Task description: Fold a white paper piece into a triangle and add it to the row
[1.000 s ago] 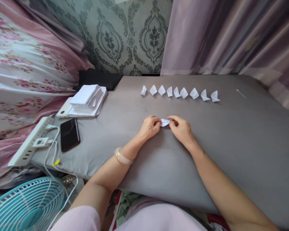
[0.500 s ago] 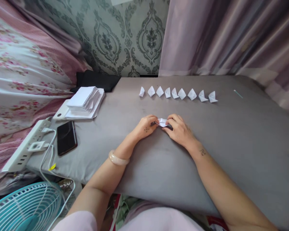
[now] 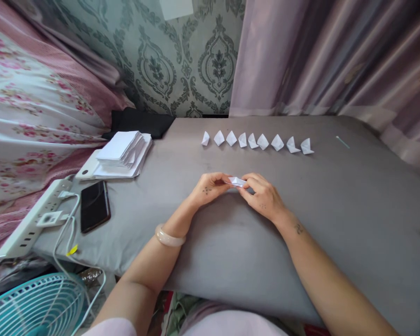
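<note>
Between both hands, left [image 3: 210,189] and right [image 3: 261,192], and the row of nine folded paper boats [image 3: 262,142], a bare strip of gray cloth [image 3: 322,205] lets a hand pass sideways. The boats bar the straight way to the patterned wall [image 3: 187,70], some nearly touching; gaps beyond either end of the row are wider. Right of the right forearm [image 3: 322,261] the cloth lies broadly open. On the left, the paper stack [image 3: 117,149], smartphone [image 3: 95,206], power strip [image 3: 33,219] and white cables [image 3: 70,224] crowd the edge
</note>
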Demonstrator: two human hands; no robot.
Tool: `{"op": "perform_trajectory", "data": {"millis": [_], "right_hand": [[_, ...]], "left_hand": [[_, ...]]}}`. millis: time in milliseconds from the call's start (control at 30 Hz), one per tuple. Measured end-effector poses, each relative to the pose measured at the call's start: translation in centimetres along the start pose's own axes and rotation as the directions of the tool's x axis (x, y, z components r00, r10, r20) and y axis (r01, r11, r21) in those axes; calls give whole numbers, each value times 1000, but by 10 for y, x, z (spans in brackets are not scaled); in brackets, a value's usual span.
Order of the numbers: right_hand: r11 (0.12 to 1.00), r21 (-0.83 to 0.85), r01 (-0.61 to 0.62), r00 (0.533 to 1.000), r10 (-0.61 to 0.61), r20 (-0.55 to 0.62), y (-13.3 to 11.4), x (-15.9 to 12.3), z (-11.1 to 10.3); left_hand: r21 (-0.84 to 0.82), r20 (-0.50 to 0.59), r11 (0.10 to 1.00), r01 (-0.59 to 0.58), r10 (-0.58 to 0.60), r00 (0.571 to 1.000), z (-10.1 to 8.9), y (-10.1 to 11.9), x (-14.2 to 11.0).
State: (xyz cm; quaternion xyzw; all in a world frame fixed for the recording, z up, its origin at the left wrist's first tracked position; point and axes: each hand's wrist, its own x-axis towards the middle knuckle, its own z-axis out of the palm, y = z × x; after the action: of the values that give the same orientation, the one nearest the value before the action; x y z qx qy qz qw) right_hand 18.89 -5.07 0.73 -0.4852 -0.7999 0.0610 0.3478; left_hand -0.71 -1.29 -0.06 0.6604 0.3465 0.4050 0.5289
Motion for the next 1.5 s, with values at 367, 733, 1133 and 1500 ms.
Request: {"op": "perform_trajectory", "data": {"millis": [367,733,1133,1500], "right_hand": [[998,-20,-65,996,66,64,-5,-1,1],[909,353,-221,975,213,64,-4,7,-2],[728,473,-496,868,416,270,-8,11,-10],[702,484,-523,852,439,284,-6,12,-11]], "left_hand": [[156,22,985,-73,71,997,2,9,-3],[-225,-45,973,55,-67,997,2,11,4],[-323,-31,914,245,-269,963,-2,8,6],[-322,1,906,275,-290,957,-3,9,6]]}}
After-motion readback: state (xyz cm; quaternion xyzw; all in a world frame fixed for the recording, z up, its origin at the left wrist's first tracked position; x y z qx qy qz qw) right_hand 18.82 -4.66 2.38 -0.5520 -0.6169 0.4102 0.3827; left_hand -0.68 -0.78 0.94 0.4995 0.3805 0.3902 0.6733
